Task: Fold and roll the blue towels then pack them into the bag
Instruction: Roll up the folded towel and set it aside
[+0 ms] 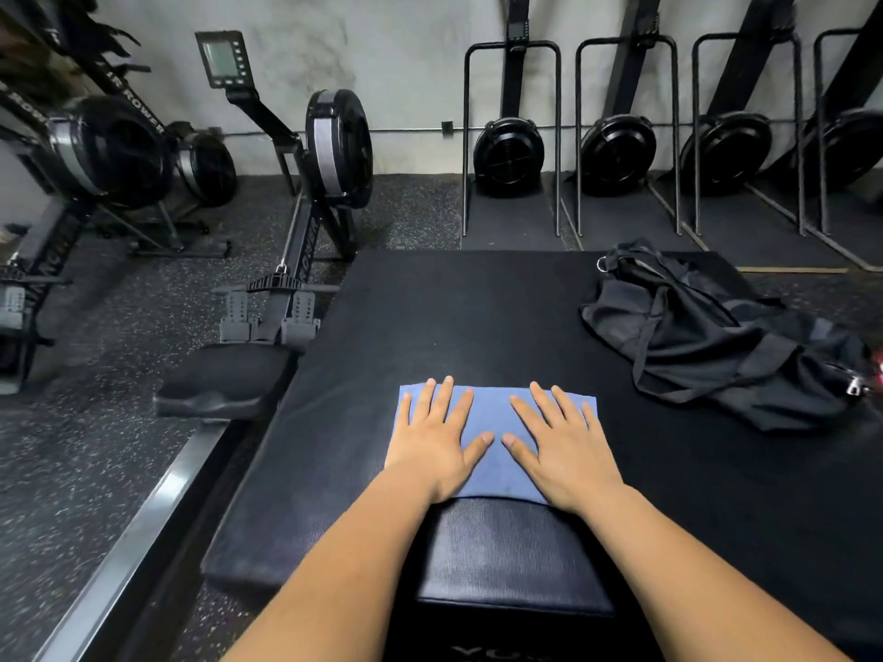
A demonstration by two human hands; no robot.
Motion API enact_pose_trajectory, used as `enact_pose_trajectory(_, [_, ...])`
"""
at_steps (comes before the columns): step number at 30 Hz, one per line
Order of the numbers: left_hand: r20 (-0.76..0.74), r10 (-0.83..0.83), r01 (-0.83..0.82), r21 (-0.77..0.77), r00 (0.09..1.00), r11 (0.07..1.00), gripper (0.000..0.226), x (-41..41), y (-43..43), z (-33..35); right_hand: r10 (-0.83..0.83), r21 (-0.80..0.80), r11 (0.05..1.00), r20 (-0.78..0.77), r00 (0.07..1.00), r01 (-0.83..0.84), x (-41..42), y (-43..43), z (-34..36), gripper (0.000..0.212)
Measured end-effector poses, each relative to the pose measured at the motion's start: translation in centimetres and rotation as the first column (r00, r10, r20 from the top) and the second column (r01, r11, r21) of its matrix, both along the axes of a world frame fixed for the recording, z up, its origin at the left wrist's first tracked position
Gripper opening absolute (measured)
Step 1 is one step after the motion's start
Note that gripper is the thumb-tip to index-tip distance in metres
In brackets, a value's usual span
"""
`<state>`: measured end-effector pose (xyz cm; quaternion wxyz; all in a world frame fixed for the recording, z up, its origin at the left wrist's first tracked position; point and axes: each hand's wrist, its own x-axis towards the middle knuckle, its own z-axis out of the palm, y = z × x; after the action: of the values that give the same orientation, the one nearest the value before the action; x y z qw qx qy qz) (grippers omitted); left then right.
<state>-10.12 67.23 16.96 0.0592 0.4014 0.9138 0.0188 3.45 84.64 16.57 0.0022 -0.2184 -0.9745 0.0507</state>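
Observation:
A folded blue towel (497,413) lies flat on the black mat (468,317), just beyond a padded black block. My left hand (437,437) presses flat on the towel's left half, fingers spread and straight. My right hand (561,446) presses flat on its right half in the same way. The two thumbs almost meet over the towel's middle. A crumpled black bag (716,346) with straps lies on the mat to the far right, apart from the towel.
A padded black block (516,556) sits between my forearms at the mat's near edge. A rowing machine (306,193) with its seat (224,379) and rail stands left of the mat. More rowers stand upright in racks (621,150) along the back wall.

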Motion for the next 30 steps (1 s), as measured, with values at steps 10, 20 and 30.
enact_pose_trajectory(10, [-0.071,-0.134,0.139,0.079,0.989,0.987,0.083,5.0,-5.2,0.2,-0.031,-0.015,0.999,0.011,0.999,0.031,7.2,-5.8,0.0,0.093])
enact_pose_trajectory(20, [-0.239,-0.028,0.112,0.346,0.971,0.931,0.064,6.5,-8.3,-0.6,0.140,-0.063,0.988,-0.043,0.989,-0.142,5.4,-7.9,0.6,0.067])
enact_pose_trajectory(30, [-0.107,-0.007,0.047,0.378,0.994,0.925,0.061,6.4,-8.7,-0.6,0.075,-0.095,0.992,-0.033,0.997,-0.078,2.3,-9.9,2.5,0.062])
